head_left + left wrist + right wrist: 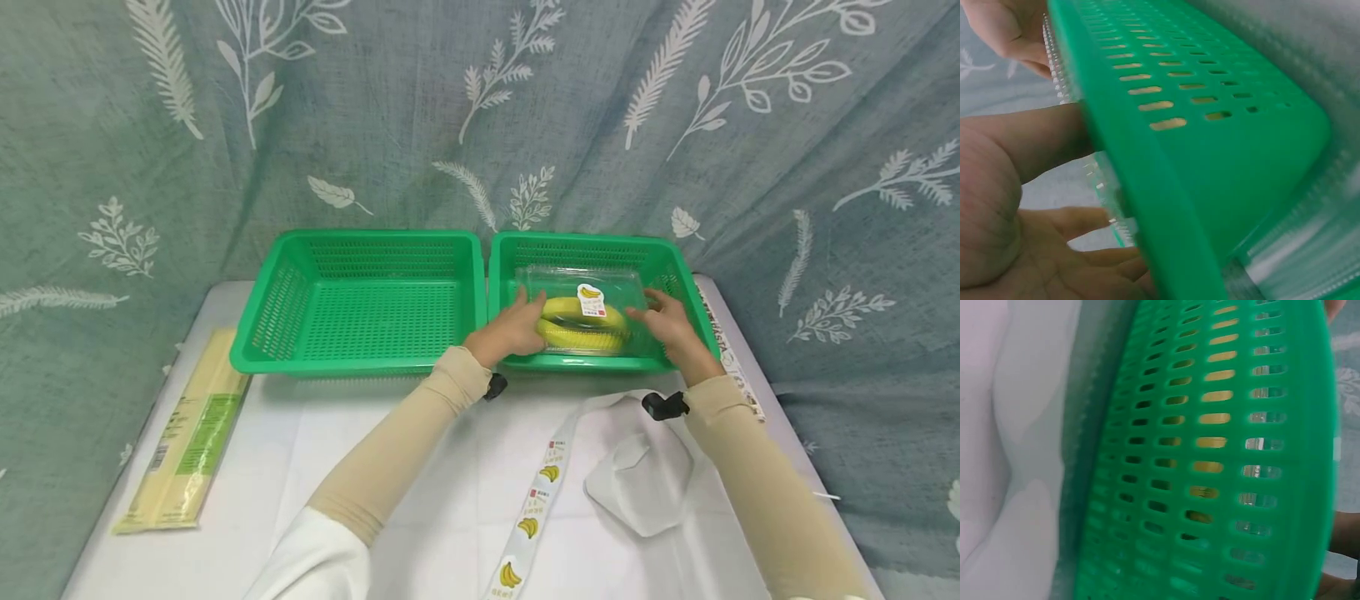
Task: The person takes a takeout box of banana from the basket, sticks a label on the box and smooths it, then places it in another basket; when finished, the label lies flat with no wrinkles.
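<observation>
A clear plastic box (625,287) with yellow bananas (573,340) inside lies within the right green basket (585,364). Its lid carries a white banana sticker (591,300). My left hand (512,329) grips the box's left end, with the thumb toward the front. At the opposite end my right hand (670,327) holds the box between thumb and fingers. The basket wall (1166,169) hides part of the left hand's fingertips in the left wrist view. Through the wall slots (1211,442) in the right wrist view, yellow shows.
Left of the hands stands another green basket (378,321). A long pack with a green label (197,433) lies at the table's left side. A ribbon of banana stickers (529,517) curls across the white cloth (435,500) in front. Patterned curtain (405,108) hangs behind.
</observation>
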`<state>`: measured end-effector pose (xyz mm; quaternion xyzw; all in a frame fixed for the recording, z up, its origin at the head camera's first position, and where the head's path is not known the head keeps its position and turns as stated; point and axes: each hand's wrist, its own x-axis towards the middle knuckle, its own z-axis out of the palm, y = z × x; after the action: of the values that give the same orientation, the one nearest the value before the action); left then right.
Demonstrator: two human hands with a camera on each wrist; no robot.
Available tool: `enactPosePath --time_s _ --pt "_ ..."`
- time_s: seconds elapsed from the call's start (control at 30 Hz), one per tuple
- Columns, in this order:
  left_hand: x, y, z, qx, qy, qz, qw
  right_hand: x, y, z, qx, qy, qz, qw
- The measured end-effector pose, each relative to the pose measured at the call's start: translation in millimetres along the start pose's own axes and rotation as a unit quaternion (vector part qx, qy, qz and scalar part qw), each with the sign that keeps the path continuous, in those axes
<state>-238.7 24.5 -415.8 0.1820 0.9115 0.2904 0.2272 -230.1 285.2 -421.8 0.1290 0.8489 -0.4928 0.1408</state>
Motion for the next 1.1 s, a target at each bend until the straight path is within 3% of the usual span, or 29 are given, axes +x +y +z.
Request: enactPosePath --time_s 0.2,0.47,0.77,1.1 --pt "1.5 3.2 3.7 0.028 -0.013 -0.017 0.9994 0.8 1.7 3.2 -0.016 -0.005 0.000 0.9999" --pt "3.8 5.4 6.6 0.064 -0.021 -0.024 0.9974 2.7 3.6 9.2 -0.108 0.017 -0.009 0.9940" --pt "7.0 8.0 11.7 0.110 -0.027 -0.027 0.9932 3.7 10.6 14.4 -0.156 0.030 0.009 0.9873" --pt "5.7 9.2 10.3 0.112 -0.030 -0.042 0.9924 6.0 11.9 16.6 -0.149 0.034 0.008 0.9883"
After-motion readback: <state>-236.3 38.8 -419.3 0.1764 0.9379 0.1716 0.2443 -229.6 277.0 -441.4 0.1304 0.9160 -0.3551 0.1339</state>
